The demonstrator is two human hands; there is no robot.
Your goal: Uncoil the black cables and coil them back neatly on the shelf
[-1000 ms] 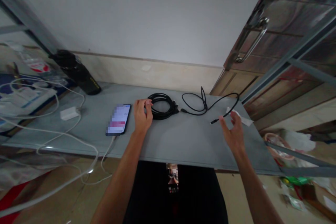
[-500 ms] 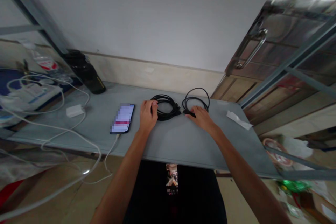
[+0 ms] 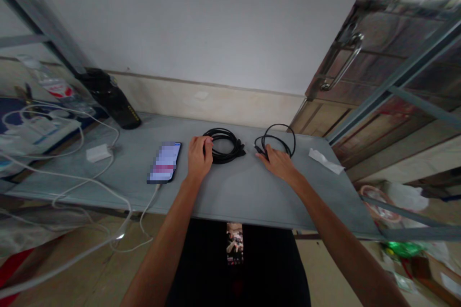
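A grey bench (image 3: 234, 201) is running along a wall (image 3: 216, 24), which is showing white above and beige below. One door (image 3: 389, 62) with one metal handle (image 3: 344, 66) is standing beyond the right end; bars of a metal frame (image 3: 399, 64) are rising at both ends. The front edge is passing just above the person's lap (image 3: 209, 259). Grey surface is showing between the two hands, and between the right hand (image 3: 276, 163) and one white strip of paper (image 3: 326, 161) near the right end.

The left part is carrying one phone (image 3: 164, 163), one white adapter (image 3: 98, 153) and one dark bottle (image 3: 114, 101); one clear bottle (image 3: 57, 87) is standing farther left, among white cords (image 3: 97, 184). A second phone (image 3: 235, 244) is lying on the lap.

Two black cables are lying mid-bench, apart: one thick coil (image 3: 236, 152) and one thin looped cable (image 3: 294, 144). The left hand (image 3: 200, 156) is touching the coil's left side; whether its grip is clamping, I cannot tell. The right grip is pinching the thin looped cable near its plug.
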